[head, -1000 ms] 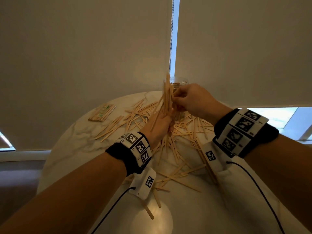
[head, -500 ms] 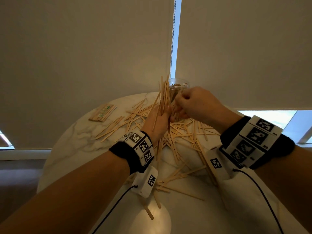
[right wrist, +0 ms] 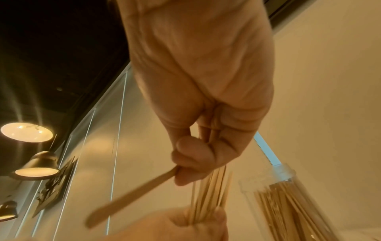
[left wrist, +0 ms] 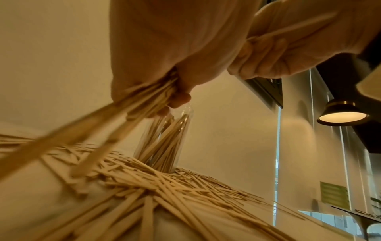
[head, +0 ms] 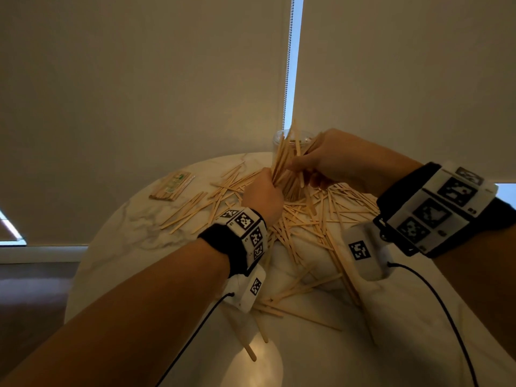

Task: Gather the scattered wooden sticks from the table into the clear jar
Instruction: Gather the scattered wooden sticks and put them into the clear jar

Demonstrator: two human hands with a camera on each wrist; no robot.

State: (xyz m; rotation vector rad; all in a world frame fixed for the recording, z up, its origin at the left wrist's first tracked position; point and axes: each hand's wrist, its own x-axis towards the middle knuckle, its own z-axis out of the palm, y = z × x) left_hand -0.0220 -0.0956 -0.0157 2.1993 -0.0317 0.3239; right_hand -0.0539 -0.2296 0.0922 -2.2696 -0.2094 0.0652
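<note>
A clear jar [head: 279, 141] [left wrist: 164, 140] [right wrist: 288, 203] partly filled with wooden sticks stands at the far side of the round marble table [head: 139, 227]. My left hand [head: 262, 194] [left wrist: 164, 65] grips an upright bundle of sticks [head: 284, 160] [left wrist: 144, 101] right in front of the jar. My right hand [head: 329, 160] [right wrist: 202, 130] holds the top of that bundle beside the jar mouth and pinches one stick [right wrist: 134, 192] that juts sideways. Many loose sticks [head: 315, 219] [left wrist: 164, 184] lie scattered around the jar's base.
A wrapped packet of sticks [head: 171, 185] lies at the table's far left. A few stray sticks [head: 293, 294] reach toward the near edge. Roller blinds and a bead chain [head: 286, 65] hang behind the table. Pendant lamps [left wrist: 342, 114] hang above.
Both hands have lifted the bundle and carried it rightward, up against the jar mouth. My right hand rose to the bundle's top.
</note>
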